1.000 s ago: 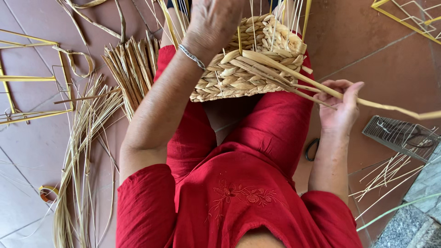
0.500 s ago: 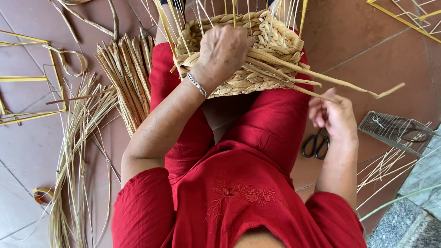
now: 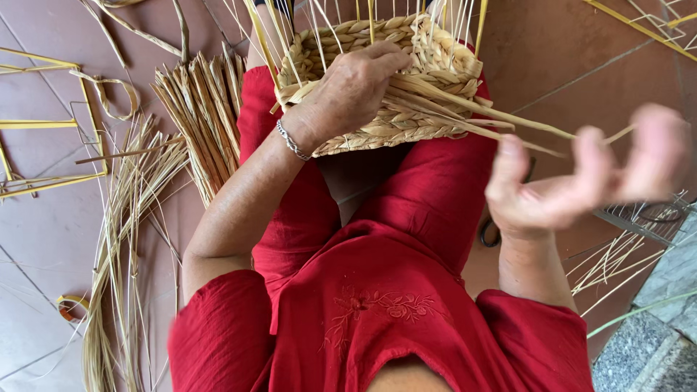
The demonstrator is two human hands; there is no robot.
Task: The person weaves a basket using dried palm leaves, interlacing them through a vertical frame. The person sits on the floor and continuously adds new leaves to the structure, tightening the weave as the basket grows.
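A half-woven straw basket (image 3: 406, 127) rests on my lap, over my red trousers, with thin upright stakes rising from its rim. My left hand (image 3: 348, 91) presses on the basket's top edge, fingers curled over the braid. A few loose flat straw strands (image 3: 472, 116) run from the basket out to the right. My right hand (image 3: 573, 181) is raised and blurred, with its fingers spread. It is beside the strand ends, and nothing is clearly gripped in it.
A bundle of cut straw stalks (image 3: 203, 116) and long loose fibres (image 3: 116, 239) lie on the tiled floor to the left, with yellow strip frames (image 3: 43, 123) and a tape roll (image 3: 71, 306). Scissors (image 3: 488, 234) peek out behind my right wrist. A wire rack (image 3: 646, 214) lies at right.
My left hand slid from the basket's far side onto its top edge. My right hand let the strands go, dropped, then swung up and right. The camera view moved closer.
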